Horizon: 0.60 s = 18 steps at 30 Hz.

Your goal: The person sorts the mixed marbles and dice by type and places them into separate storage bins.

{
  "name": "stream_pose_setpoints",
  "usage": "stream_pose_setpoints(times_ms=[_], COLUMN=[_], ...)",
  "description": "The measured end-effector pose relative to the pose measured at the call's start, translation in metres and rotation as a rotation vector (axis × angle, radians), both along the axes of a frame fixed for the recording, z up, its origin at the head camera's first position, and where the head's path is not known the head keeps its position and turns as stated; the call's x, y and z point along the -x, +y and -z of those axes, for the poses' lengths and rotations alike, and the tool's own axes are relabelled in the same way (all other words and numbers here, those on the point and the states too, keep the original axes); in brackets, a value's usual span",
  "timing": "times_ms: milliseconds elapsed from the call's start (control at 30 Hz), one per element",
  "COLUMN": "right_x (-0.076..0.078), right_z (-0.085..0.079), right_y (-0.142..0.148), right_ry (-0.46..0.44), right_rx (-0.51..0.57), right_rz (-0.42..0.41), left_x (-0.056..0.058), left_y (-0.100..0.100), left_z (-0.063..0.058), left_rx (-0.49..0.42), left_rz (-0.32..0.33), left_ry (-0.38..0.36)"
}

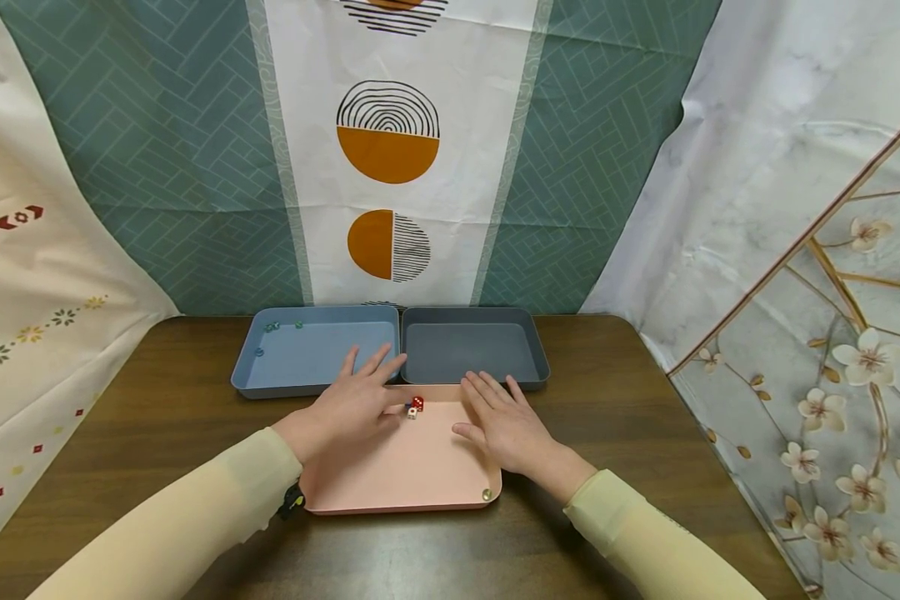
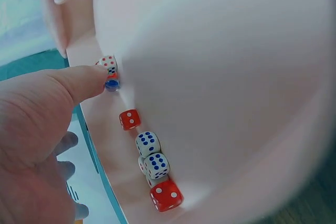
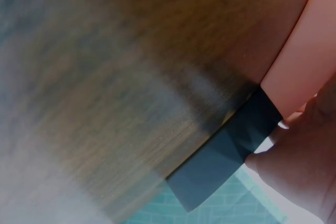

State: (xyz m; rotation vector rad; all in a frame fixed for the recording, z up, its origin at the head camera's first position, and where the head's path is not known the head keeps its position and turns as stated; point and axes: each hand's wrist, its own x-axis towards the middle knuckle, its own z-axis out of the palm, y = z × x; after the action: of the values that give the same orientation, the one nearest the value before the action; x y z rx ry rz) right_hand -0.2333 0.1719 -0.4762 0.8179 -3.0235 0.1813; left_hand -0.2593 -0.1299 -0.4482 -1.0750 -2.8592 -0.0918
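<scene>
My left hand (image 1: 356, 402) reaches over the left and back part of a pink tray (image 1: 401, 479), fingers spread and mostly straight. In the left wrist view, one extended finger (image 2: 84, 82) meets a small cluster of dice, including a white die (image 2: 107, 61) with red dots. Along the tray wall nearby lie a red die (image 2: 129, 119), white dice with blue dots (image 2: 148, 144) and a larger red die (image 2: 167, 195), hidden under the hand in the head view. My right hand (image 1: 506, 423) lies over the tray's right rim, fingers straight, holding nothing visible.
Behind the pink tray stand a blue tray (image 1: 322, 358) with several small greenish pieces (image 1: 272, 327) and a dark grey tray (image 1: 465, 346). A small yellow-green round piece (image 1: 487, 494) sits in the pink tray's front right corner. Cloth (image 1: 607, 167) hangs behind the wooden table (image 1: 600, 400).
</scene>
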Motion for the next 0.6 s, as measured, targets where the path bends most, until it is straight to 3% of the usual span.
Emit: stream_pose_setpoints(times_ms=[333,600], right_x=[0.0012,0.0011], right_z=[0.0019,0.0031], right_y=[0.0002,0.0012], right_ry=[0.018,0.021], right_rx=[0.012,0.046], right_rz=[-0.007,-0.020], left_x=[-0.0017,-0.0012], left_y=[0.0015,-0.0008], left_z=[-0.0027,0.0008], left_rx=[0.004,-0.021], left_rz=[-0.027,-0.025], left_ry=[-0.053,0.003])
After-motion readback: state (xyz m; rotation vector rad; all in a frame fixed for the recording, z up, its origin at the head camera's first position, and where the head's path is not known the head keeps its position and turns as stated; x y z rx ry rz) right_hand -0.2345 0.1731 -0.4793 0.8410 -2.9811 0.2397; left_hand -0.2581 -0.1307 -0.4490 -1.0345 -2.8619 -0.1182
